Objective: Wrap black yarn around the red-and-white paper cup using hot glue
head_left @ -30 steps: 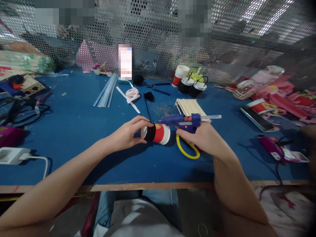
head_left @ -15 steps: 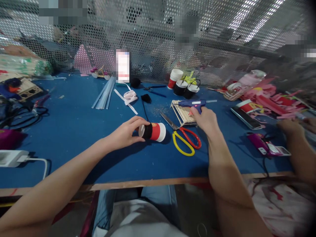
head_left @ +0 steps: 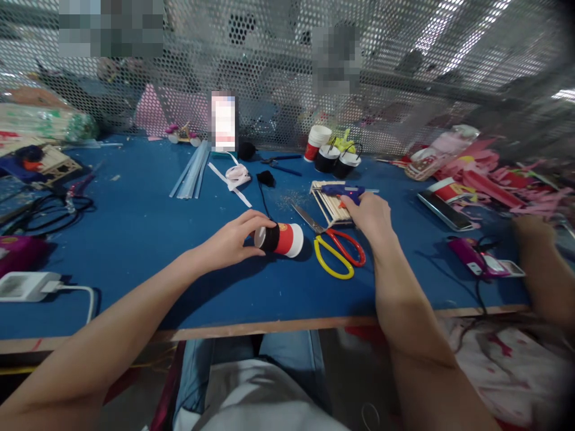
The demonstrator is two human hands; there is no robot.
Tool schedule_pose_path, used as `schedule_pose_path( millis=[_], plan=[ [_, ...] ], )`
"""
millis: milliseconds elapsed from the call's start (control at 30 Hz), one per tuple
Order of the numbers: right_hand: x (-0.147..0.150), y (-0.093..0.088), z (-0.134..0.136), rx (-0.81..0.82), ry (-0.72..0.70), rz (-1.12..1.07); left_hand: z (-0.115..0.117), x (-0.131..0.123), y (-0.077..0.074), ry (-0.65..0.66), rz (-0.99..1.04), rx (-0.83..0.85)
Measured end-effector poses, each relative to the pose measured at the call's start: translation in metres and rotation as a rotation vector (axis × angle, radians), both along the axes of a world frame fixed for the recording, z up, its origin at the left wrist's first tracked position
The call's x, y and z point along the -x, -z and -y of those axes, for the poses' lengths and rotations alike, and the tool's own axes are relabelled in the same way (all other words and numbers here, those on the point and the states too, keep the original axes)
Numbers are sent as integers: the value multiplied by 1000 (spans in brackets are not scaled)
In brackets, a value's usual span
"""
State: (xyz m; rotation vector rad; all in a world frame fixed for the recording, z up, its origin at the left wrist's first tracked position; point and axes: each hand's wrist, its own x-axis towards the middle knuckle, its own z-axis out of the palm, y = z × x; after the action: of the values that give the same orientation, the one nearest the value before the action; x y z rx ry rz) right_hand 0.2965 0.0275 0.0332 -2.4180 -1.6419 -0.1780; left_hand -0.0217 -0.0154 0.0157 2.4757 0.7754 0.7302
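Note:
My left hand [head_left: 229,239] grips a small paper cup [head_left: 284,238] that lies on its side, thumb and fingers around its black-wrapped end. The rest of the cup is red with a white rim end. A black yarn [head_left: 266,178] strand runs from the wrapped end to a small bundle behind. My right hand [head_left: 372,216] is closed on the handle of a blue hot glue gun [head_left: 345,190], which sits low over a rack of wooden sticks [head_left: 331,208]. Open scissors [head_left: 336,257] with one red and one yellow handle lie between my hands.
Behind are glue sticks [head_left: 191,173], white ribbon [head_left: 238,175], pliers [head_left: 283,158], a pixelated phone [head_left: 223,123] and several cups [head_left: 327,158]. At right lie a dark phone [head_left: 444,211], a purple device [head_left: 471,257] and another person's hand [head_left: 534,230]. Perforated metal [head_left: 269,66] backs the table.
The glue gun has come down slightly onto the stick rack, with my right hand still on it. The cup in my left hand has hardly moved.

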Motion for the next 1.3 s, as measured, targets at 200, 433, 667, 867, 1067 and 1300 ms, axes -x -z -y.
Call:
schedule_pose_path(
  millis=[200,433,667,867,1067,1300],
  plan=[
    [-3,-3,0,18,-10,-13,2,-1,-1,5,9,3],
    [4,-7,0,29,-2,-47,2,-2,-1,12,22,15],
    [2,-4,1,0,-73,5,5,-4,-4,35,35,29],
    [2,-6,0,-60,-116,-32,7,-5,-5,50,27,35],
    [8,-6,1,-56,-121,-55,7,-5,-5,52,7,46],
    [56,-26,35,-148,-534,-351,14,-7,-7,62,-17,-16]
  ],
)
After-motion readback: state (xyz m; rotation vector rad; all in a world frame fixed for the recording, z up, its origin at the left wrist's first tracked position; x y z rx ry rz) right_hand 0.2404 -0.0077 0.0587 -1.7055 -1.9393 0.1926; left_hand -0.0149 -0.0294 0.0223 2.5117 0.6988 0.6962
